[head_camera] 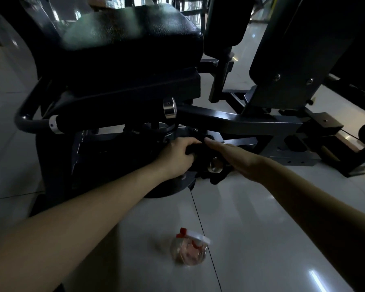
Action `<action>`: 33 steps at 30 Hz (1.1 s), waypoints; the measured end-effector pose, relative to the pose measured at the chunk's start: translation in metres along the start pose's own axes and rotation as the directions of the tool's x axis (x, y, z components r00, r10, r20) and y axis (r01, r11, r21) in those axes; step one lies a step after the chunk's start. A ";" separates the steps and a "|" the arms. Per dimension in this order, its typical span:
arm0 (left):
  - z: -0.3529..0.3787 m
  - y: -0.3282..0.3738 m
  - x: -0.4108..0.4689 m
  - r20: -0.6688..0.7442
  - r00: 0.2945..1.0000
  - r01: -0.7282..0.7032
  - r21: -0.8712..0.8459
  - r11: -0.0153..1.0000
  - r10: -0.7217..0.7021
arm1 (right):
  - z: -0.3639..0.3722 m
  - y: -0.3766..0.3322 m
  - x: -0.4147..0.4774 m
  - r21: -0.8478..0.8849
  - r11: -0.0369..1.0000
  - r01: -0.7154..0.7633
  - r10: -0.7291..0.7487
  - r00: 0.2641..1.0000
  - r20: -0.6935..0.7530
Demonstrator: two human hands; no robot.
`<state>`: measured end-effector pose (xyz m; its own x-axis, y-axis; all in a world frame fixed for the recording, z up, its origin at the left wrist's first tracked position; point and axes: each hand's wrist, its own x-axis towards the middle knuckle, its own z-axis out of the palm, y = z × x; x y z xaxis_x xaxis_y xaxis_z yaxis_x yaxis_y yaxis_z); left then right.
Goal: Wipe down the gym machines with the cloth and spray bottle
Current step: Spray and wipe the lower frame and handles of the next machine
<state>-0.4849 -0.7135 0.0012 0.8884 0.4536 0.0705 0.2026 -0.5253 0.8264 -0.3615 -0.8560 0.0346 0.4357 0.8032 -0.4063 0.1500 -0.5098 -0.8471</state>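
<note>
Left hand point(177, 157) clenched round dark cloth point(198, 152) low on machine frame point(240, 121), mid-picture. Right hand point(236, 159) flat, fingers straight, at 3 o'clock of left, seemingly on same cloth. Spray bottle point(190, 248) on floor tiles point(261, 228) at 6 o'clock, well apart. Seat pad point(124, 39) overhangs at 12; chrome knob point(170, 108) above hands. Bottle blurred, writing unreadable.

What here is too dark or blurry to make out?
Head view only:
- The dark object the left hand grips: shadow hides whether it is the cloth.
- Spray bottle: blurred, contents unclear.
- Machine base: details lost in darkness.
</note>
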 end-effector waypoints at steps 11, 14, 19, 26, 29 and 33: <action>-0.038 0.004 -0.015 -0.277 0.950 0.077 -0.241 0.967 -0.145 | -0.042 0.014 -0.003 0.356 0.917 0.178 -0.014 0.909 -0.418; -0.039 0.013 -0.024 -0.067 0.987 0.115 -0.344 0.932 -0.147 | -0.046 0.013 -0.007 0.348 0.915 0.206 -0.045 0.908 -0.418; -0.028 -0.008 -0.028 0.407 0.807 0.205 0.487 0.849 -0.429 | -0.028 0.029 -0.006 0.006 0.994 -0.105 0.105 0.982 -0.155; 0.005 0.018 -0.011 0.421 0.645 0.764 -0.390 0.515 -0.638 | -0.018 0.029 -0.002 0.083 0.977 -0.194 0.186 0.978 0.092; 0.032 0.039 -0.004 0.558 0.575 0.793 -0.560 0.240 -0.598 | -0.014 0.027 0.000 -0.259 0.962 -0.087 0.099 0.994 0.035; 0.059 0.059 0.010 0.417 0.537 0.722 -0.677 0.144 -0.733 | -0.008 0.026 -0.005 -0.586 0.790 0.180 -0.235 0.972 -0.018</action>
<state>-0.4398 -0.7823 0.0173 0.5005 0.3287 -0.8009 0.3916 0.7391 0.5480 -0.3524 -0.8757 0.0176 0.4044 0.8947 -0.1895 0.7174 -0.4388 -0.5411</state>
